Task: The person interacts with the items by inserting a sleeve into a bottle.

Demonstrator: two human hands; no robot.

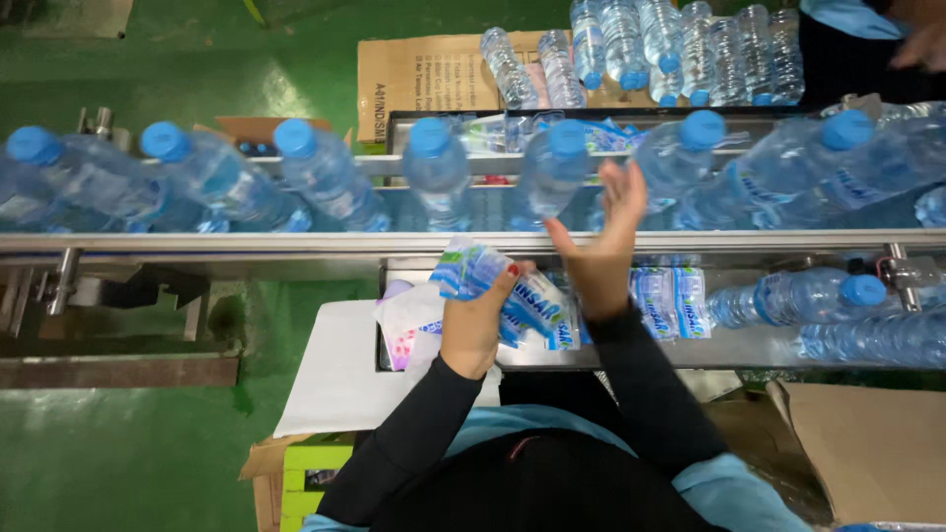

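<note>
My left hand grips a bundle of blue and white plastic label sleeves over a metal tray. My right hand is raised with fingers apart, its fingertips against a clear water bottle with a blue cap on the conveyor. A row of similar blue-capped bottles stands along the conveyor from left to right. More label sleeves lie in the tray beside my right wrist.
Several bottles lie on their sides at the tray's right end. Beyond the conveyor more bottles rest on a cardboard box. Another person's hand shows at the top right. Cardboard boxes stand on the green floor.
</note>
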